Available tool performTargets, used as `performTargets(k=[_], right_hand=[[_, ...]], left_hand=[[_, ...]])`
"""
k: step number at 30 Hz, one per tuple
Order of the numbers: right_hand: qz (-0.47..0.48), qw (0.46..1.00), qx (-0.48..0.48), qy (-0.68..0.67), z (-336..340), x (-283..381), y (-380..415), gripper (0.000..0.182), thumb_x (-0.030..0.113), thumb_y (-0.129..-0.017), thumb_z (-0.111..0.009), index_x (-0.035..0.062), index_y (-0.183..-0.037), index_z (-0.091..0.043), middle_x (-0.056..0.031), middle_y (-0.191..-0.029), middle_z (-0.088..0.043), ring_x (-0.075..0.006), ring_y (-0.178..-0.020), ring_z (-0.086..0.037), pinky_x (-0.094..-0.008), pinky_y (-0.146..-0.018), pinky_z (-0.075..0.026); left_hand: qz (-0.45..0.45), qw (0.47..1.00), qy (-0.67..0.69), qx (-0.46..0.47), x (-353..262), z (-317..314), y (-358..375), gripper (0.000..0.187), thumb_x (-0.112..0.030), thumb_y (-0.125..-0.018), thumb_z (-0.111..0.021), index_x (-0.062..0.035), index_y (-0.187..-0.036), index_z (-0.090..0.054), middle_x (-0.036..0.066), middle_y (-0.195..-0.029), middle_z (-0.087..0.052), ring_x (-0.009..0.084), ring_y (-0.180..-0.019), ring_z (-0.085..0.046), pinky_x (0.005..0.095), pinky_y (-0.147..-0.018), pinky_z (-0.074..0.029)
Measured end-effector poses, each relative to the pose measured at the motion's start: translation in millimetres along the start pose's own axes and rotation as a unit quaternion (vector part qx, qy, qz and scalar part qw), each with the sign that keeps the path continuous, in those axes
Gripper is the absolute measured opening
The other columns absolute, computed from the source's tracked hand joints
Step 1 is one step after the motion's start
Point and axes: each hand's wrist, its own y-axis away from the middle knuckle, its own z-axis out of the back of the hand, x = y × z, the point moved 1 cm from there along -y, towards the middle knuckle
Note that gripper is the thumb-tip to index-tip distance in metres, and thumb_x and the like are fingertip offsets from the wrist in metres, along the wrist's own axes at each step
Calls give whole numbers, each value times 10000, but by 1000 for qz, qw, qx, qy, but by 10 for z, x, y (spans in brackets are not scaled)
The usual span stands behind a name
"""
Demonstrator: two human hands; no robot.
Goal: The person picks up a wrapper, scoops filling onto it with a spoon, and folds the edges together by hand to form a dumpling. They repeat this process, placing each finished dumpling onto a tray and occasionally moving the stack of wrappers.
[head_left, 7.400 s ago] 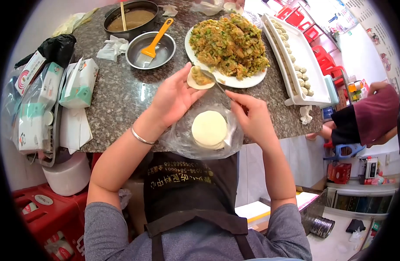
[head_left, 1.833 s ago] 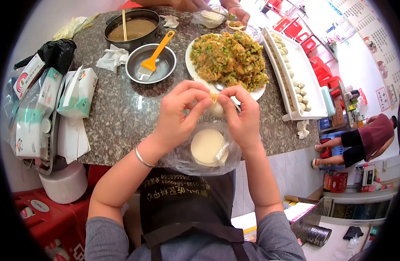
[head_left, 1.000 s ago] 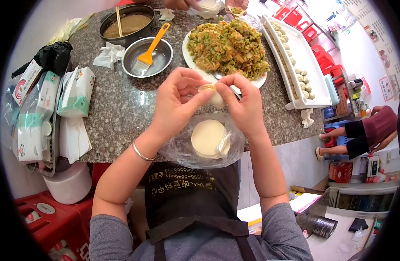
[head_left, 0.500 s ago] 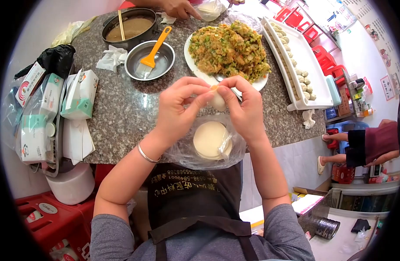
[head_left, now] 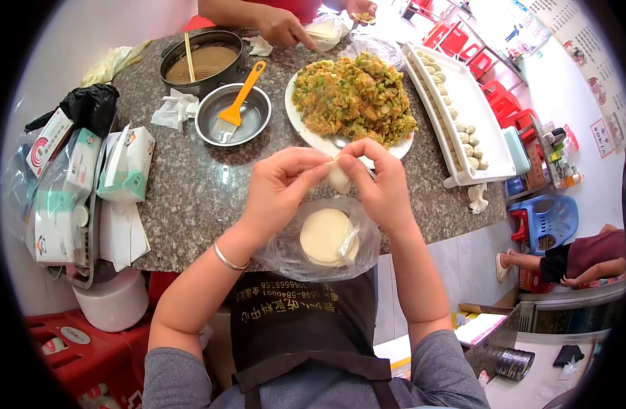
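1. Two hands meet over the near edge of the table [head_left: 190, 184]: the left hand [head_left: 279, 191] and right hand [head_left: 381, 184] both pinch one small dumpling [head_left: 339, 178] at its top, fingertips closed on the dough, so it hangs in the air between them.
2. Directly beneath sits a stack of round wrappers [head_left: 324, 235] in a clear plastic bag [head_left: 279, 245], close enough to grab from.
3. Just beyond the hands, a white plate [head_left: 306, 133] heaped with chopped filling [head_left: 354, 99] is within easy reach, and the long white tray [head_left: 486, 129] to its right holds rows of finished dumplings.
4. An orange brush [head_left: 239, 102] rests in a metal bowl [head_left: 210, 123].
5. Another person's hand [head_left: 282, 31] works at the far side of the table.
6. Yellow print on the black apron [head_left: 292, 307] shows upside-down digits and characters; I cannot read them surely. The tissue packs [head_left: 125, 163] carry print too small to read.
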Motion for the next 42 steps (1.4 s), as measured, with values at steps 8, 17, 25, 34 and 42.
performTargets(k=[8, 17, 25, 34, 42], right_hand=[[27, 999, 23, 10, -8, 5, -42, 173, 145, -889, -668, -17, -933, -624, -114, -902, -632, -192, -826, -636, -326, -697, -552], [60, 997, -33, 40, -61, -59, -1, 105, 101, -864, -662, 1, -890, -643, -134, -832, -635, -289, -800, -629, -361, -707, -490], [23, 1000, 11, -9, -34, -10, -67, 135, 123, -876, -656, -7, -908, -639, -131, -847, -631, -218, -825, -635, -339, -682, -498], [91, 995, -2, 51, -130, -18, -61, 116, 110, -851, -672, -1, -870, -644, -153, -826, -631, -305, -797, -621, -378, -731, -478], [15, 999, -30, -21, -180, -76, -73, 125, 114, -884, -646, -11, -897, -643, -133, -848, -643, -246, -824, -633, -345, -760, -483]], left_hand=[[44, 999, -13, 16, -58, 18, 6, 153, 6, -892, -664, 40, -1041, -653, 98, -1027, -675, 131, -920, -660, 246, -814, -546], [48, 999, -2, -10, -39, 13, -4, 119, -26, -889, -676, 20, -998, -672, 53, -944, -691, 98, -872, -669, 214, -717, -537], [-25, 1000, -6, 6, -9, 23, 0, 105, -3, -889, -664, 36, -983, -687, 58, -979, -663, 110, -890, -658, 221, -760, -534], [25, 1000, -3, -10, -30, 68, 0, 105, -53, -891, -677, 6, -977, -657, 36, -988, -649, 100, -902, -639, 244, -781, -541], [207, 944, 255, 9, 44, 94, -41, 162, -167, -944, -639, -62, -1061, -602, 27, -971, -656, 118, -912, -648, 316, -831, -561]])
